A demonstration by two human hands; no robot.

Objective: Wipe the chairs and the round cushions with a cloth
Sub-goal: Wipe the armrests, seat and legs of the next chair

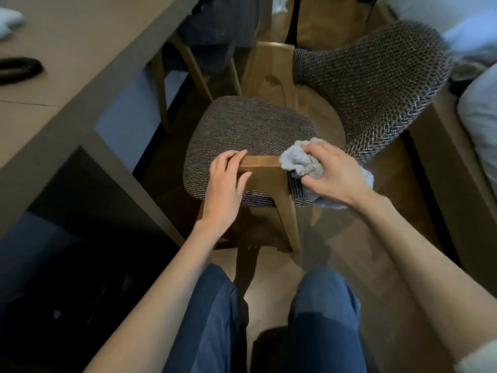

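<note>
A wooden chair stands in front of me, with a dark woven seat cushion [250, 130] and a curved woven backrest [376, 84] at the right. At the seat's near edge, the top of a wooden leg [265, 175] shows. My left hand [227, 181] rests on that leg top and the cushion edge, fingers together and holding nothing. A crumpled light blue cloth [301, 162] is bunched in my right hand [333, 173] and pressed against the seat's near right corner beside the leg.
A brown table [67, 63] runs along the left, with a black object [18, 70] and a pale cloth [8, 21] on it. A second chair [193, 63] stands behind under the table. Pale bedding [481, 125] lies at the right. My knees in blue trousers [269, 319] are below.
</note>
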